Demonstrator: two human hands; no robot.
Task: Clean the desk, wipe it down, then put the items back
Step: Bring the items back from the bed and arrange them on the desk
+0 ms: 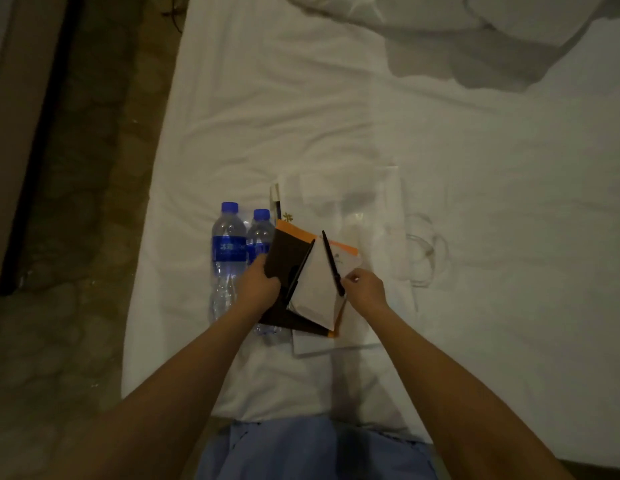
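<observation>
White bedsheet is doing duty as the holding spot while the desk gets cleaned, and the desk itself isn't showing anywhere in the shot. So it's looking like the person is either in the clearing-off stage or starting to gather stuff to carry back; can't tell which, and no cloth is visible, so whether the wiping is done is anyone's guess. At any rate, nothing here is sitting on the desk.

Two water bottles with blue caps are lying side by side on the sheet, left of the pile. A clear glass mug is lying off to the right, and some white paper is spreading out on the far side of the stack.

Both arms are reaching forward and slightly inward over the near edge of the bed. The left hand is curling round the edge of a dark brown folder with an orange trim, gripping it firmly. The right hand is pinching the near end of a black pen lying across a white notepad that's sitting on the folder.
</observation>
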